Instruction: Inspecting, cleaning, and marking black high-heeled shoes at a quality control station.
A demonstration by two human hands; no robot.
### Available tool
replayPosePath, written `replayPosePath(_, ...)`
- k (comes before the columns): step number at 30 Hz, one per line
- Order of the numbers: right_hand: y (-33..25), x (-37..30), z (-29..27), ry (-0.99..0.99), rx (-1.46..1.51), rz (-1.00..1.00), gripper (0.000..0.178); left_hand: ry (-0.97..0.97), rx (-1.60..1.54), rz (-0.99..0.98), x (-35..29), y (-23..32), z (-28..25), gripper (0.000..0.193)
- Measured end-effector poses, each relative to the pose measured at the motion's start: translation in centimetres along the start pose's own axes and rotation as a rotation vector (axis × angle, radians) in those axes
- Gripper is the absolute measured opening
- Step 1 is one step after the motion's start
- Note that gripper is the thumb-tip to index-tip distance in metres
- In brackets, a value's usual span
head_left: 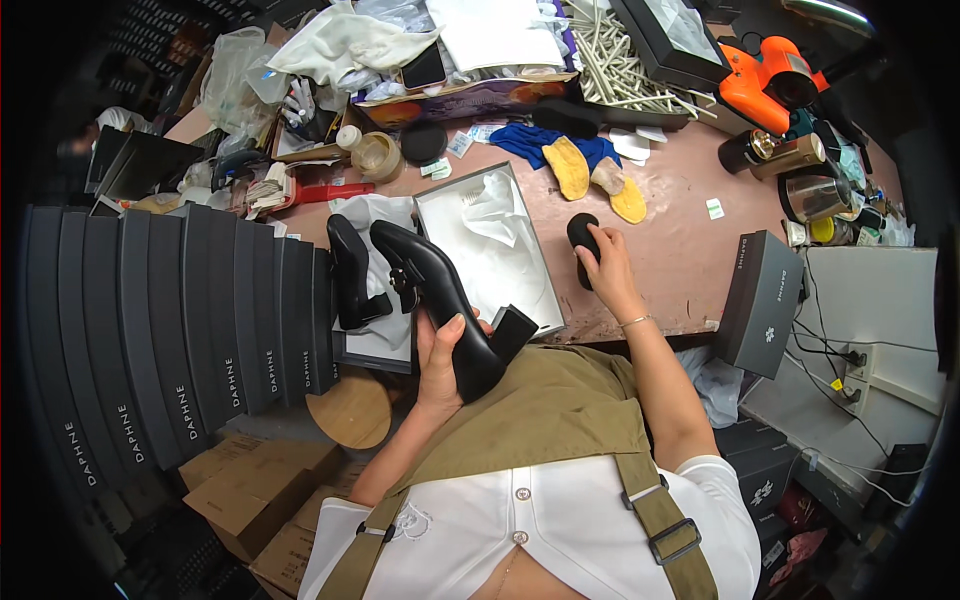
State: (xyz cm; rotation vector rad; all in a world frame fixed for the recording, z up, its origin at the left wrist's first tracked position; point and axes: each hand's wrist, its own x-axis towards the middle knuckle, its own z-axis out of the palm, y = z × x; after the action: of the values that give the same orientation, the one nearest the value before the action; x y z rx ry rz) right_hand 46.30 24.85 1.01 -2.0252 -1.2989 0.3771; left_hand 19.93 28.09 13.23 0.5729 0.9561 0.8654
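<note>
My left hand (440, 358) grips a black heeled shoe (447, 295) near its heel end, the toe pointing away to the upper left. A buckle-like ornament sits on its upper. The matching black shoe (350, 270) rests on white paper in the box part at the left. Beside it, a grey-edged box part (520, 272) lined with white holds crumpled tissue (493, 212). Over the pink tabletop, my right hand (612, 268) is closed round a black oval pad (582, 245), perhaps a shoe brush or sponge.
Dark shoe boxes (150, 330) stand in a long row at the left. Yellow pads (567, 168) and a blue cloth (515, 143) lie ahead. One dark box (762, 303) stands at the right edge. Cartons of white sticks (630, 70), an orange tool (765, 85) and metal cups (818, 195) occupy the back.
</note>
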Motion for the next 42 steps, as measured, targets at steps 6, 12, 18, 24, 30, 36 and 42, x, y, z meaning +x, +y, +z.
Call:
replayPosePath(6, -8.2, -1.5, -3.6, -0.553, 0.718, 0.115, 0.057, 0.066, -0.035, 0.026, -0.3, 0.3, 0.2, 0.05)
replayPosePath(12, -13.3, -3.6, -3.7, -0.699, 0.981, 0.225, 0.048, 0.041, -0.051, 0.064, -0.4, 0.3, 0.6, 0.052)
replayPosePath(18, -14.4, -3.0, -4.0, -0.691, 0.835, 0.209, 0.042, 0.006, 0.021, 0.068, -0.3, 0.0, 0.0, 0.059)
replayPosePath(24, -13.9, -3.0, -3.7, -0.692, 0.832, 0.266, 0.039, 0.016, 0.022, 0.036, -0.1, -0.1, 0.0, 0.06)
replayPosePath(30, -14.4, -2.7, -4.0, -0.719, 0.724, 0.217, 0.039, 0.012, 0.017, 0.014, 0.3, -0.2, -0.3, 0.058)
replayPosePath(36, -13.4, -0.6, -3.6, -0.636, 0.843, 0.167, 0.039, 0.043, -0.042, 0.029, 1.1, 0.3, -0.5, 0.052)
replayPosePath(42, -10.7, 6.1, -1.3, -0.543, 0.752, 0.176, 0.02, 0.155, -0.105, 0.111, 2.3, 1.5, -1.2, 0.051)
